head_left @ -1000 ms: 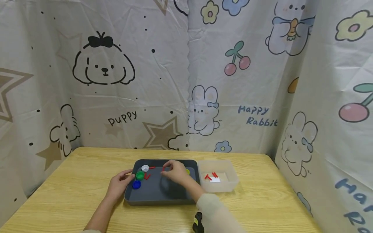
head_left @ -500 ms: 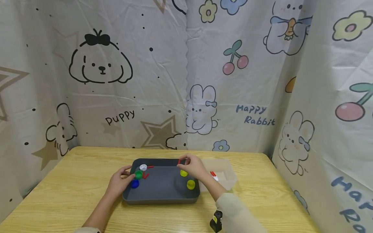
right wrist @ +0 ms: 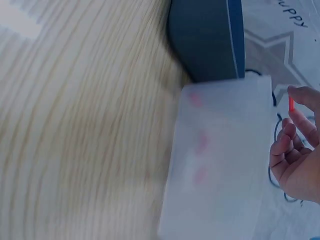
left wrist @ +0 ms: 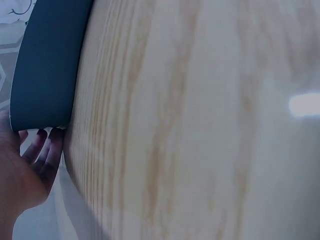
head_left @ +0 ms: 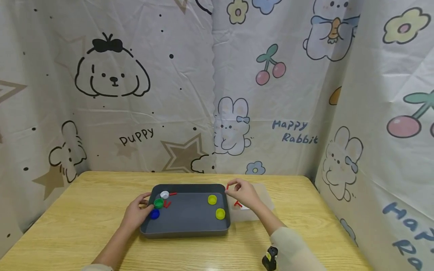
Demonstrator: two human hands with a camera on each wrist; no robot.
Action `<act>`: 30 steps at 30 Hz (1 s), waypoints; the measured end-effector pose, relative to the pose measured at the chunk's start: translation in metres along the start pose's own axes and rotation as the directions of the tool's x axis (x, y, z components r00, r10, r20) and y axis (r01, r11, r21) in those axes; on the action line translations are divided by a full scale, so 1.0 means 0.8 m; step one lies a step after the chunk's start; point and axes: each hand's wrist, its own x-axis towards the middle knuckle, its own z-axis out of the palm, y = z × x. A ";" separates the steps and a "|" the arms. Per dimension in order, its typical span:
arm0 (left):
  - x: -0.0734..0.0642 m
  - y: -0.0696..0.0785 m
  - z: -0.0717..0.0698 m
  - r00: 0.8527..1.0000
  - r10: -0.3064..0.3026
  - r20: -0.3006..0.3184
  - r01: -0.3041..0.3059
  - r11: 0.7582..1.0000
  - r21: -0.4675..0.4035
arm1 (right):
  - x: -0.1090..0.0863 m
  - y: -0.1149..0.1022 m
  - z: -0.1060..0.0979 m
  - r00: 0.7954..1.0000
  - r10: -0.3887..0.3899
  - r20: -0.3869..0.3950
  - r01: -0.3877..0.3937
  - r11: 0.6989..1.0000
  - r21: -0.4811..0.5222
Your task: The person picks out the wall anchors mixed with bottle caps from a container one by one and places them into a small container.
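My right hand pinches a short red stick between thumb and index finger, above the line where the dark grey tray meets a translucent plastic box. At the tray's left edge my left hand grips the wall, with its other fingers on the outside in the left wrist view. Along that side of the tray lie a white cap, a green cap and a blue cap, with several red sticks beside them. Two yellow caps sit at the right.
Inside the translucent box are more red sticks and a white slip, partly hidden by my right hand. Tray and box stand side by side on a wooden table. A printed curtain encloses the back and sides.
My right hand has carried the red stick rightward from over the tray's middle to the box's edge, uncovering the yellow caps. My left hand stays at the tray's edge.
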 end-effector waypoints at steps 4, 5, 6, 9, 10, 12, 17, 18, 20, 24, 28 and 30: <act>0.000 -0.002 0.001 1.000 -0.013 -0.008 0.013 1.000 0.007 | -0.004 0.013 -0.011 1.000 0.019 -0.020 -0.019 1.000 -0.012; 0.000 -0.002 0.001 1.000 -0.013 -0.008 0.013 1.000 0.007 | -0.005 0.017 -0.014 1.000 0.022 -0.022 -0.023 1.000 -0.016; 0.001 -0.003 0.001 1.000 -0.013 -0.010 0.013 1.000 0.007 | -0.006 0.020 -0.017 0.999 0.027 -0.024 -0.028 0.999 -0.022; 0.001 -0.002 0.000 1.000 -0.007 -0.011 0.007 1.000 0.005 | -0.006 0.030 -0.025 0.998 0.053 -0.029 -0.053 0.998 -0.032; 0.001 -0.001 0.000 1.000 -0.007 -0.008 0.007 1.000 0.006 | -0.007 0.032 -0.027 0.998 0.058 -0.031 -0.059 0.998 -0.037; 0.001 -0.001 0.000 1.000 -0.011 -0.006 0.011 1.000 0.008 | -0.008 0.038 -0.031 0.997 0.070 -0.035 -0.071 0.996 -0.044; 0.002 -0.001 0.000 1.000 -0.014 0.002 0.014 1.000 0.012 | -0.011 0.050 -0.037 0.995 0.091 -0.037 -0.093 0.995 -0.033; 0.002 -0.001 0.000 1.000 -0.016 0.001 0.016 1.000 0.013 | -0.011 0.052 -0.038 0.995 0.093 -0.037 -0.094 0.995 -0.032; 0.002 -0.001 0.000 1.000 -0.015 0.002 0.015 1.000 0.010 | -0.012 0.057 -0.038 0.995 0.092 -0.037 -0.093 0.995 -0.029; 0.002 -0.001 0.000 1.000 -0.016 0.008 0.016 1.000 -0.005 | -0.012 0.062 -0.036 0.996 0.084 -0.040 -0.086 0.996 -0.034; 0.001 -0.001 0.000 1.000 -0.016 0.021 0.017 1.000 -0.015 | -0.012 0.063 -0.034 0.997 0.071 -0.043 -0.073 0.997 -0.041; 0.001 0.000 -0.001 1.000 -0.015 0.025 0.016 1.000 -0.018 | -0.012 0.063 -0.034 0.997 0.074 -0.038 -0.075 0.996 -0.041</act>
